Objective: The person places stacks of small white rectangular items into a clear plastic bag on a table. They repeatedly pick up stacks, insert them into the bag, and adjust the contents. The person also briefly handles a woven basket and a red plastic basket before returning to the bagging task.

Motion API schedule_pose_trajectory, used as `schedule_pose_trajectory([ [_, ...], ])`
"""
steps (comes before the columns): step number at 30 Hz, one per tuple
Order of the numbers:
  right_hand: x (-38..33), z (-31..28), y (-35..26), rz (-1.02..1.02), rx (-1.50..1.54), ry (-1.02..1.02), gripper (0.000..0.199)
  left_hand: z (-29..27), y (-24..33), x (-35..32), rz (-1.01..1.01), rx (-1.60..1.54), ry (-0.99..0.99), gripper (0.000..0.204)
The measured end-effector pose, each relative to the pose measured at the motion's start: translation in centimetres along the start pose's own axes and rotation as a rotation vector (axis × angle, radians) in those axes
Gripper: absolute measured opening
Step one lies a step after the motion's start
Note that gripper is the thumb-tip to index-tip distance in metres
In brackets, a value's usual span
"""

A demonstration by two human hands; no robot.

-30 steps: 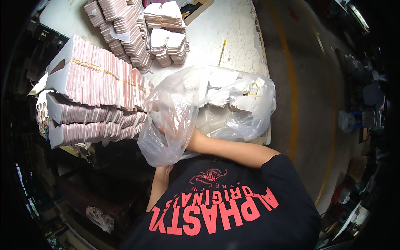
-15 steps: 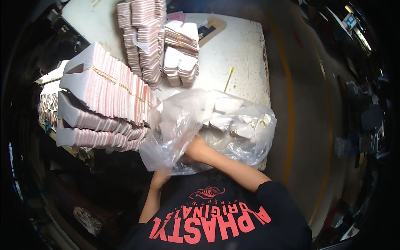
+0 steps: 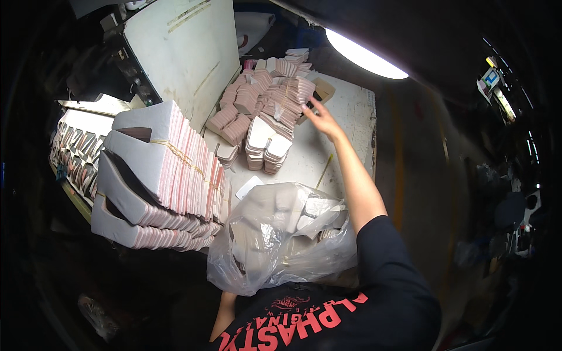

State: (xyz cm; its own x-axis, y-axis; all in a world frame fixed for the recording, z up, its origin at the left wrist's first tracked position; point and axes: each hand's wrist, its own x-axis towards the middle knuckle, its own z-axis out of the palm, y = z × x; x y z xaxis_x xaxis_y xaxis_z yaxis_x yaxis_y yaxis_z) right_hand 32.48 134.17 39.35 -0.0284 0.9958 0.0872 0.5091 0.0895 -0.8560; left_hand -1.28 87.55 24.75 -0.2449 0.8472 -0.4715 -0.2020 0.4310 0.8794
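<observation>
Clear plastic bag (image 3: 249, 275) at the near end of the white table (image 3: 360, 117), pale pieces (image 3: 319, 207) inside. Left hand hidden by the bag, only the left forearm (image 3: 225, 316) shows; can't tell its fingers. Banded stack (image 3: 190, 164) just left of the bag. Beyond the bag: white-topped bundle (image 3: 269, 137). Right hand (image 3: 323, 121) is farther out, looks empty, fingers apart. Heap of pink-edged pieces (image 3: 252, 96) lies left of those fingers; its closest row (image 3: 293, 93) is just beside the fingertips, contact unclear. Row's long axis runs away from the wearer, far end slightly right. Right hand is clearly nearer.
</observation>
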Motion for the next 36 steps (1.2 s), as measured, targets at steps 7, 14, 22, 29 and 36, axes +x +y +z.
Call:
schedule_pose_trajectory([
  [7,-2.6,1.3,4.5,-0.197,-0.118,-0.208,0.05,3.0,-1.4,-0.6,-0.063,-0.379,0.338,0.041],
  [14,-12.8,-14.4,7.6,-0.288,-0.156,-0.47,0.034,4.8,-8.5,-3.8,-0.109,-0.572,0.664,0.046],
  [22,-40.0,-39.1,28.3,0.402,0.116,-0.199,0.023,12.3,-24.0,-12.8,-0.608,0.575,0.128,0.037],
  [29,-52.5,-43.6,46.2,0.894,-0.138,-0.417,0.027,26.2,-27.0,-14.6,-0.584,1.024,-0.298,0.038],
  [36,-47.3,-37.9,57.9,0.491,-0.364,-1.425,0.044,38.4,-22.8,-12.6,-0.838,0.659,-0.491,0.041],
])
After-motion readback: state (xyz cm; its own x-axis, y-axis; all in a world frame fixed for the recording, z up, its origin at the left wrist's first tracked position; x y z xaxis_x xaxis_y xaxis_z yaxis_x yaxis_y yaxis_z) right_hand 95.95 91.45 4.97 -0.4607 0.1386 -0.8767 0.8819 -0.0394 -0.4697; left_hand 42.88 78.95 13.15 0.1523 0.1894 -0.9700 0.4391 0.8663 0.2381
